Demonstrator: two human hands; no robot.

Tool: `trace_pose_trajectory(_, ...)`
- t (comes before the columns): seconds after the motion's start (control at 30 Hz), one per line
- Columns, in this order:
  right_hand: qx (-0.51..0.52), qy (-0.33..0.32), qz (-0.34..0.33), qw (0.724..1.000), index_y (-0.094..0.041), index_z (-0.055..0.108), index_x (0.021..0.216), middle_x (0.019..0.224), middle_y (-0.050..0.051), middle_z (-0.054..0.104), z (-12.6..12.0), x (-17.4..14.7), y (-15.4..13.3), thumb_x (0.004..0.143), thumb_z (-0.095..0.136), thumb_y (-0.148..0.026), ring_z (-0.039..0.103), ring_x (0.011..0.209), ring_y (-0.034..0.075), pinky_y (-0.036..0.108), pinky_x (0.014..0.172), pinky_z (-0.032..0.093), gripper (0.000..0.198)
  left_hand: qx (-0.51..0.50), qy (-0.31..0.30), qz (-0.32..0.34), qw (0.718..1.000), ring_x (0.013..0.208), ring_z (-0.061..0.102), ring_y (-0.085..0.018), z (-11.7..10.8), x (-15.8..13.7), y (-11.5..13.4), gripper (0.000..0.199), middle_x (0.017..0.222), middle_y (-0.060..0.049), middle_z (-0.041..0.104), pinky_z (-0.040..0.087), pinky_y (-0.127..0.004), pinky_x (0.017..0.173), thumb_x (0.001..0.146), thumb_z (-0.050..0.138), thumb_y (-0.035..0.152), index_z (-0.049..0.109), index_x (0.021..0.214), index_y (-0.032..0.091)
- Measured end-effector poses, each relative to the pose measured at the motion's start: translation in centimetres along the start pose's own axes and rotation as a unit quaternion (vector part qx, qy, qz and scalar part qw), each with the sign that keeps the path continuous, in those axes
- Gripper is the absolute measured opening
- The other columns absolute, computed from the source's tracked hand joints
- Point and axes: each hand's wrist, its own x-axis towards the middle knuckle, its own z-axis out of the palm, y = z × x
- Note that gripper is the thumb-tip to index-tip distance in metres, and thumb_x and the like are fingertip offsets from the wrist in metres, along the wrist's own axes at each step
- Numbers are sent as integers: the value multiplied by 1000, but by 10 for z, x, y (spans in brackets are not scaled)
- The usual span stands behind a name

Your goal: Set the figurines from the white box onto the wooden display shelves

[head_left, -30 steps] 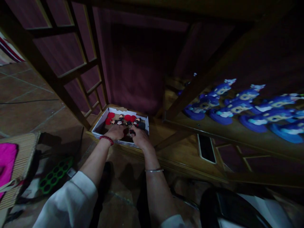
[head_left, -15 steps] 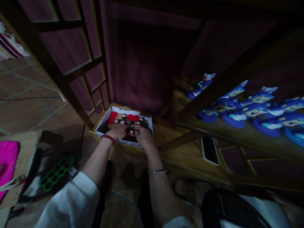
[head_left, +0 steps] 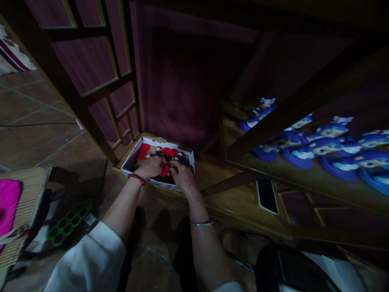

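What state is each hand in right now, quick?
Left hand: fingers bent by a red disc in the white box; grip cannot be told.
Right hand: fingers curled near the same disc; whether they hold anything cannot be told.

Room to reach into the white box (head_left: pixel 132 154) lies over its near side; a wooden lattice (head_left: pixel 106 87) blocks its left, a dark backing (head_left: pixel 182 101) its rear, and a slanting brace (head_left: pixel 225 184) stands to its right.

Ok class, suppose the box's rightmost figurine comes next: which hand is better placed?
Probably the right hand: it is nearer that figurine, at the white box's right side; the left hand lies farther left.
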Motion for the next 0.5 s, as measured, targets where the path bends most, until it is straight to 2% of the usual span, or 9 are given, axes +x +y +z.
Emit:
trace_pose_trajectory(0.13, 3, 2, 5, 1000, -28, 55, 108, 101, 1, 64, -1, -1, -1, 80, 45, -18, 58, 94, 14, 23, 81, 41, 31, -83, 11, 1, 997, 79, 59, -14, -3, -6, 5, 32, 84, -2, 66, 44, -22, 73, 69, 46, 9, 61, 96, 18)
trace_pose_trajectory(0.27, 9, 11, -3, 1000, -27, 56, 107, 99, 1, 65, -1, -1, 0, 80, 43, -17, 58, 93, 14, 24, 82, 41, 31, -189, 6, -6, 982, 76, 58, -12, 4, -4, 2, 36, 85, -2, 65, 47, -21, 67, 67, 43, 4, 59, 97, 16)
trace_pose_trajectory(0.4, 51, 41, -7, 998, -22, 56, 106, 102, 3, 64, 1, 2, 3, 80, 43, -16, 58, 92, 14, 24, 82, 41, 30, -307, 19, -26, 951, 71, 58, -11, 8, -2, 0, 41, 85, -3, 63, 48, -21, 63, 64, 40, -1, 57, 98, 13)
trace_pose_trajectory(0.5, 93, 63, -2, 994, -20, 54, 106, 101, 3, 63, 3, 5, 4, 80, 42, -17, 58, 90, 12, 24, 81, 42, 29, -402, 25, -45, 914, 69, 57, -9, 3, -6, 6, 40, 82, -3, 62, 49, -22, 65, 65, 38, -3, 57, 97, 11)
